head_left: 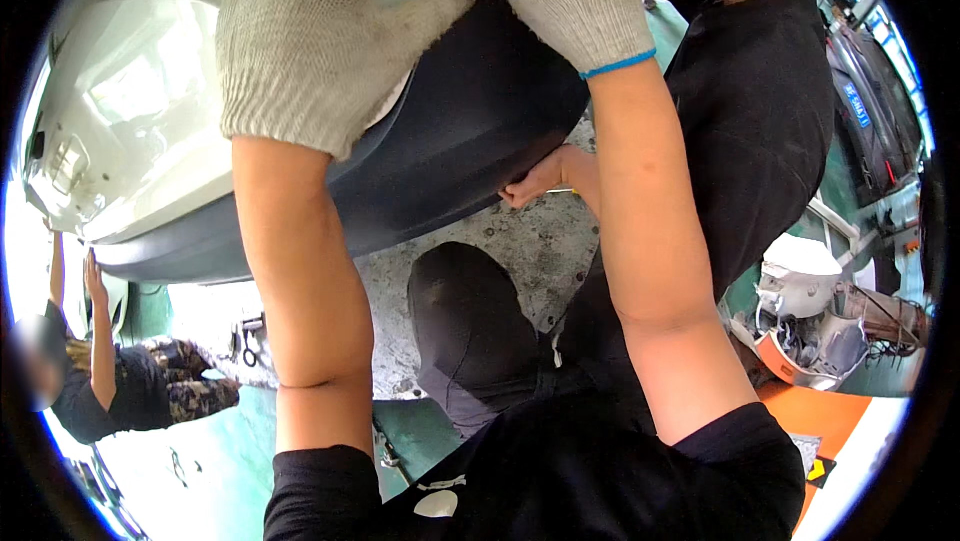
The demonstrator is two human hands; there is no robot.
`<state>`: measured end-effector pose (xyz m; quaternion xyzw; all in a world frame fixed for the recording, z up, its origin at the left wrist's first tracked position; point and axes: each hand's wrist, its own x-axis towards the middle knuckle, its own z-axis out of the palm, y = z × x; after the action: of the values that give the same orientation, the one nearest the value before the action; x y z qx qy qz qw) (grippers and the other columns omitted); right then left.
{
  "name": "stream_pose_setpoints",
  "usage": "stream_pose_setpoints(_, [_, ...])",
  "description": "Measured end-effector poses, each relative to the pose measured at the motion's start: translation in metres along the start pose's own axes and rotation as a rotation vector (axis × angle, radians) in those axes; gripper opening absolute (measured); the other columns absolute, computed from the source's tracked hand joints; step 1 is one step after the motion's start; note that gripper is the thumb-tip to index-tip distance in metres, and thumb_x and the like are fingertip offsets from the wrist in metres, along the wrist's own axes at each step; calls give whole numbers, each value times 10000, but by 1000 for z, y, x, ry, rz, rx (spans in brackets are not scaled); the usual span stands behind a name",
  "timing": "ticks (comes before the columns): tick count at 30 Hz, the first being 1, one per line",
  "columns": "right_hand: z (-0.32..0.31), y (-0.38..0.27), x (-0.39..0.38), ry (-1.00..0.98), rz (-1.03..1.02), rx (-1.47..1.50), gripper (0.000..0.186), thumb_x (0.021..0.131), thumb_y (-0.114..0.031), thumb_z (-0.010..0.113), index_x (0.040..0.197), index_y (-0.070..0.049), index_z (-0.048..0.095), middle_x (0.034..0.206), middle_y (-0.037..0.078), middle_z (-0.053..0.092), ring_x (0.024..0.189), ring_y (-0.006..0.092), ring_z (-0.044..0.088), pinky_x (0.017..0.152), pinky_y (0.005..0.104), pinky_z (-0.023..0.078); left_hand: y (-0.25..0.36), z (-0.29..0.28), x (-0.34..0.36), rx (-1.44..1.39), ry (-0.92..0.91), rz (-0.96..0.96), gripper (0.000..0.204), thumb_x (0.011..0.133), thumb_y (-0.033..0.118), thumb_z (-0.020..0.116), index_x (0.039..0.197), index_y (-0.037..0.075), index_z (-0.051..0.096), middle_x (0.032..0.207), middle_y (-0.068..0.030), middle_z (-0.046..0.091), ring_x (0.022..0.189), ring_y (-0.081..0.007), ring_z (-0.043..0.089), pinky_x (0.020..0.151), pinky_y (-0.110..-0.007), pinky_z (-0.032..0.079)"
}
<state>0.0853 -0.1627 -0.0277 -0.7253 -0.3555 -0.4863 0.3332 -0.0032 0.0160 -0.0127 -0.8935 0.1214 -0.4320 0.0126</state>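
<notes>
My gloved left hand point(300, 51) rests against the upper part of a white vehicle body panel point(110, 111), its thumb stretched rightward and its other fingers cut off or hidden at the top edge. My gloved right hand point(565, 1) is against the dark plastic lower trim point(400, 181) near its upper end, fingertips cut off by the frame. Beneath the trim, a co-worker's bare hand point(530, 181) holds a thin tool with a yellow part point(568, 192). My knee point(465, 311) is below the trim.
A co-worker point(745, 111) in black is close on my right. Another person point(115, 391) at the left has hands raised to the panel. At the right are removed white parts point(800, 271), an orange surface point(835, 421) and a dark car point(868, 101).
</notes>
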Motion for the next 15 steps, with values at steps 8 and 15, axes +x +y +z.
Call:
stream_pose_setpoints(8, [-21, -48, -82, 295, 115, 297, 240, 861, -205, 730, 1045, -57, 687, 1064, 203, 693, 1021, 423, 641, 875, 570, 477, -35, 33, -10, -273, 45, -96, 781, 795, 591, 930, 1326, 45, 758, 1176, -189, 806, 1070, -321, 792, 889, -450, 632])
stream_pose_setpoints(15, [-245, -103, -360, -216, 431, 948, 128, 1055, -191, 639, 1142, -117, 695, 1104, 74, 670, 1058, 307, 635, 928, 480, 481, -75, 31, 5, -86, -142, -354, 891, 976, 570, 759, 1573, -54, 539, 1569, -265, 600, 1435, -376, 599, 1227, -460, 470])
